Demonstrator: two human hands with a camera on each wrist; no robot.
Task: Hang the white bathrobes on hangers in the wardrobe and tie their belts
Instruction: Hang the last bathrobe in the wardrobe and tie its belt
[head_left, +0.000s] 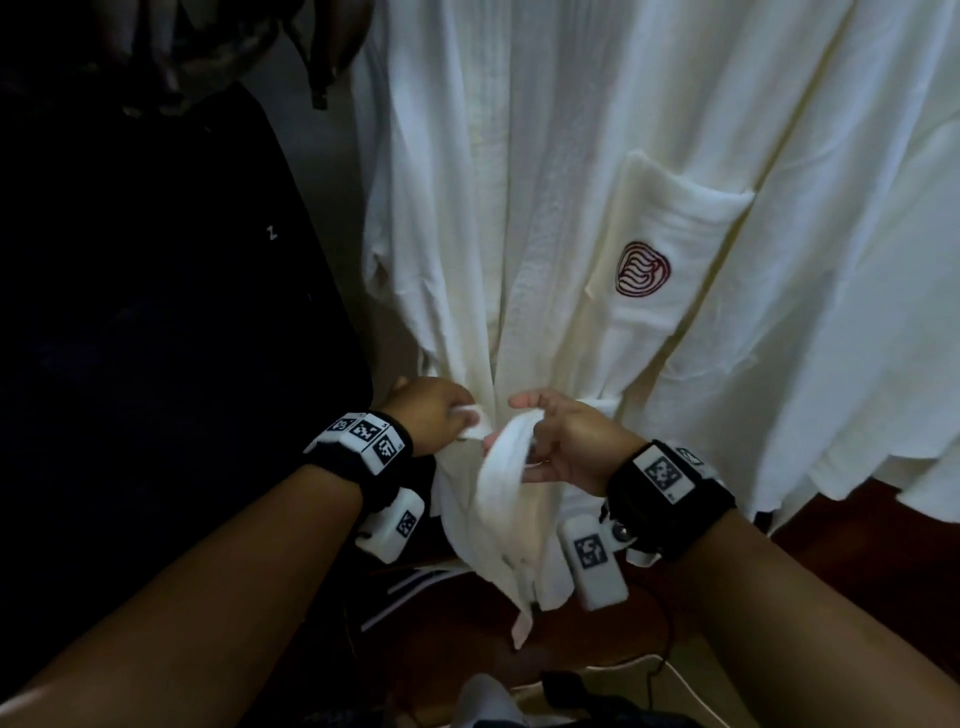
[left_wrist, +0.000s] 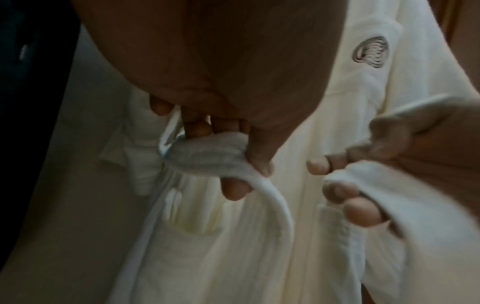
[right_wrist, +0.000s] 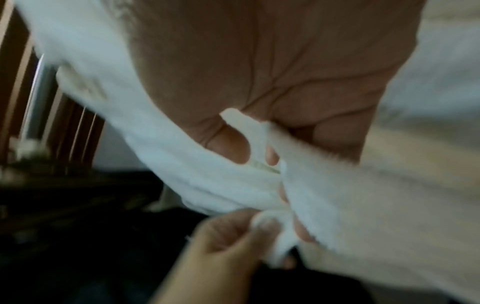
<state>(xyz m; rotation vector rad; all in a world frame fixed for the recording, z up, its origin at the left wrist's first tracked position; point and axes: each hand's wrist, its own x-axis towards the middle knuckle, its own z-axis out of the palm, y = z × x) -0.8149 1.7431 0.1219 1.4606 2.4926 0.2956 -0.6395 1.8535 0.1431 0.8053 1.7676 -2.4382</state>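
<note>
A white bathrobe (head_left: 545, 208) hangs in front of me, with a chest pocket bearing a red emblem (head_left: 643, 269). At its waist my left hand (head_left: 434, 418) pinches one end of the white belt (head_left: 501, 499) between thumb and fingers. In the left wrist view that belt (left_wrist: 207, 156) bends over the left fingers (left_wrist: 233, 189). My right hand (head_left: 563, 441) grips the other belt strand, which droops in a loop below both hands. The right wrist view, blurred, shows the belt (right_wrist: 233, 181) crossing under the right hand's fingers (right_wrist: 228, 142). The hanger is out of view.
A dark garment (head_left: 156, 312) hangs to the left of the robe. More white robe fabric (head_left: 857, 312) hangs at the right. Below lie a reddish-brown wardrobe floor (head_left: 857, 525), a striped dark item (head_left: 405, 587) and a white cable (head_left: 691, 691).
</note>
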